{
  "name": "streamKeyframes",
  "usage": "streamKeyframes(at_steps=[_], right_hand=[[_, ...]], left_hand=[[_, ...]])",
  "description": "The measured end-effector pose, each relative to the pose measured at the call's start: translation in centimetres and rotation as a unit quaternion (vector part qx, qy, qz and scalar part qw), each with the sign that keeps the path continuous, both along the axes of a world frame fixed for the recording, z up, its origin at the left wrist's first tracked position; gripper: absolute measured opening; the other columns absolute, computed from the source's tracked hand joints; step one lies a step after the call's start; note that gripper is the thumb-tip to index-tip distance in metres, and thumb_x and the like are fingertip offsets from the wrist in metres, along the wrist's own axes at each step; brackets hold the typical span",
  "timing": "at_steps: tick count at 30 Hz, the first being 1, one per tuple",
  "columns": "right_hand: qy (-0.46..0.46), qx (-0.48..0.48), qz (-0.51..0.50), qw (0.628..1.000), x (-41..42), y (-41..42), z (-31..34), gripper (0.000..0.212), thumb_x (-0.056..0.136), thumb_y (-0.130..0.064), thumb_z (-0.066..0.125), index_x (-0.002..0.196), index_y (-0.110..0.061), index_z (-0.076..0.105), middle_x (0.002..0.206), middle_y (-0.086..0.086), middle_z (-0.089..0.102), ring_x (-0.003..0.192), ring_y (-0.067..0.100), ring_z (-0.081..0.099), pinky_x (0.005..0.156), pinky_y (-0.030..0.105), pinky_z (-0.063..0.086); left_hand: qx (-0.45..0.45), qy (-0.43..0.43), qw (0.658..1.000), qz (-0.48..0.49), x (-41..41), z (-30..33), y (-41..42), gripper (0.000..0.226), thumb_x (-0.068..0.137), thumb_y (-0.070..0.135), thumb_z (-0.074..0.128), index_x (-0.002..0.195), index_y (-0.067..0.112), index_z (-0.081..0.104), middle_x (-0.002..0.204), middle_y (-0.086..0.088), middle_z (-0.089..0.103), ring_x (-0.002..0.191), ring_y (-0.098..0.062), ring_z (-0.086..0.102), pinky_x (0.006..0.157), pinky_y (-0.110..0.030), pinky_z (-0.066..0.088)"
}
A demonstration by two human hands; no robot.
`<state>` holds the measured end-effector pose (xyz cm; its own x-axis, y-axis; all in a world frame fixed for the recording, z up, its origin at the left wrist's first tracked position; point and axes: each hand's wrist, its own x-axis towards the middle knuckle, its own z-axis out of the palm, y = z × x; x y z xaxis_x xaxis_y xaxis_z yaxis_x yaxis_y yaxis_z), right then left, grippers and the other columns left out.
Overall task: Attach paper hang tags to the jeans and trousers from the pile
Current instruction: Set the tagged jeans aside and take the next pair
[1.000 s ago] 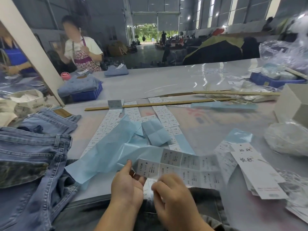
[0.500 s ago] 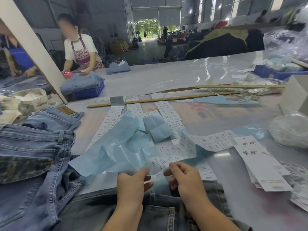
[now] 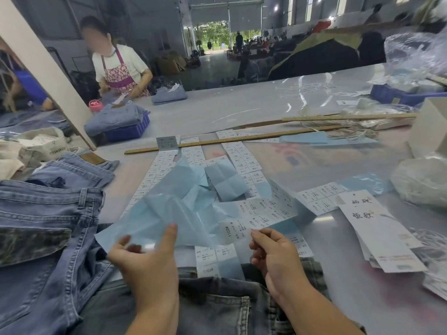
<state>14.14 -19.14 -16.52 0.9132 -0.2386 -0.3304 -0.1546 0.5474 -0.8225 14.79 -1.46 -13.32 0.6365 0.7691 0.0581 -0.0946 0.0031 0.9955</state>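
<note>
Grey jeans (image 3: 217,308) lie at the table's near edge under my forearms. A pile of blue jeans (image 3: 46,226) sits to the left. My left hand (image 3: 147,259) holds the light blue backing paper (image 3: 169,204) between thumb and fingers. My right hand (image 3: 275,255) pinches the near end of a strip of white size stickers (image 3: 261,216) that runs from the blue paper. More sticker strips (image 3: 237,155) lie farther back. A stack of white paper hang tags (image 3: 377,228) with black writing rests to the right.
Two wooden rulers (image 3: 242,139) lie across the table's middle. A blue crate of folded jeans (image 3: 125,129) stands at the back left, near a person in an apron (image 3: 118,68). Plastic bags (image 3: 423,180), a white box (image 3: 430,126) and a blue tray (image 3: 406,93) crowd the right side.
My hands have moved apart. The left hand has shifted left onto the blue backing paper, and the sticker strip now stretches between the paper and my right hand.
</note>
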Motion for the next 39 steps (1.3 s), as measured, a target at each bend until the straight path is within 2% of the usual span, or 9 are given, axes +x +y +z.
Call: streamKeyframes(at_steps=[2,4,6,8,10,14,25,31,39], right_hand=[[-0.002,0.0,-0.001,1.0,0.1,0.0,-0.1,0.012,0.089,-0.003,0.066,0.078,-0.006,0.065,0.06,0.006,0.058,0.048,0.012,0.048,0.044,0.023,0.044],[-0.006,-0.007,0.001,1.0,0.0,0.0,-0.2,0.014,0.089,-0.004,0.066,0.075,-0.007,0.066,0.06,0.006,0.058,0.048,0.011,0.048,0.044,0.022,0.045],[-0.015,-0.016,0.006,1.0,0.0,0.1,-0.2,0.016,0.088,-0.005,0.067,0.073,-0.009,0.068,0.06,0.005,0.058,0.049,0.01,0.048,0.045,0.022,0.045],[-0.029,-0.026,0.014,0.999,-0.1,0.2,0.0,0.016,0.089,-0.006,0.066,0.073,-0.007,0.069,0.06,0.006,0.058,0.05,0.011,0.047,0.047,0.023,0.044],[-0.04,-0.032,0.015,0.999,-0.2,0.2,0.1,0.02,0.09,-0.005,0.064,0.071,-0.007,0.07,0.061,0.007,0.057,0.051,0.012,0.047,0.049,0.025,0.043],[-0.045,-0.027,0.024,0.998,-0.3,0.4,0.1,0.031,0.09,-0.004,0.061,0.061,-0.011,0.07,0.062,0.007,0.055,0.053,0.013,0.046,0.053,0.027,0.042],[-0.063,-0.068,0.057,0.994,-0.1,0.4,-0.4,0.02,0.089,-0.008,0.059,0.078,0.005,0.069,0.071,0.016,0.055,0.063,0.022,0.046,0.055,0.03,0.041],[-0.063,-0.099,0.061,0.991,0.0,0.4,-0.6,0.029,0.088,-0.006,0.061,0.061,-0.01,0.069,0.059,0.007,0.053,0.053,0.014,0.044,0.049,0.025,0.04],[-0.046,-0.133,0.028,0.99,0.6,0.5,-1.4,0.028,0.088,-0.01,0.066,0.061,-0.012,0.069,0.059,0.005,0.054,0.046,0.012,0.046,0.048,0.027,0.043]], left_hand=[[0.127,-0.051,0.989,0.063,-0.4,1.5,0.9,0.071,0.068,0.019,0.089,0.12,0.015,0.041,0.1,0.003,0.04,0.071,-0.008,0.04,0.063,-0.004,0.036],[0.299,-0.115,0.946,0.054,-1.2,2.6,0.5,0.055,0.072,0.016,0.083,0.115,0.015,0.049,0.1,0.006,0.039,0.076,-0.011,0.039,0.067,-0.014,0.035],[0.428,-0.135,0.89,-0.083,-1.7,2.8,-1.5,0.034,0.075,0.014,0.078,0.101,0.022,0.058,0.086,0.014,0.045,0.072,-0.006,0.043,0.065,-0.02,0.038],[0.514,-0.058,0.82,-0.246,-1.5,2.0,-3.9,0.019,0.079,0.021,0.077,0.093,0.024,0.065,0.079,0.016,0.052,0.073,-0.003,0.05,0.07,-0.024,0.045],[0.543,0.029,0.778,-0.315,-1.1,0.7,-5.4,0.011,0.087,0.033,0.069,0.096,0.026,0.068,0.085,0.015,0.057,0.08,-0.005,0.053,0.079,-0.026,0.048],[0.504,0.025,0.797,-0.331,-0.6,-1.7,-5.5,0.007,0.09,0.033,0.066,0.092,0.027,0.07,0.087,0.015,0.063,0.082,-0.005,0.056,0.079,-0.028,0.05],[0.351,0.016,0.848,-0.398,0.2,-2.8,-5.2,0.013,0.092,0.027,0.066,0.08,0.026,0.071,0.077,0.016,0.069,0.08,-0.003,0.063,0.075,-0.027,0.049],[0.312,0.042,0.861,-0.401,0.2,-3.0,-4.9,0.02,0.092,0.02,0.063,0.073,0.024,0.067,0.071,0.012,0.067,0.074,-0.007,0.061,0.066,-0.023,0.046],[0.236,0.055,0.904,-0.351,0.4,-3.1,-4.2,0.028,0.09,0.013,0.058,0.064,0.021,0.057,0.059,0.007,0.057,0.056,-0.006,0.048,0.054,-0.018,0.039]])
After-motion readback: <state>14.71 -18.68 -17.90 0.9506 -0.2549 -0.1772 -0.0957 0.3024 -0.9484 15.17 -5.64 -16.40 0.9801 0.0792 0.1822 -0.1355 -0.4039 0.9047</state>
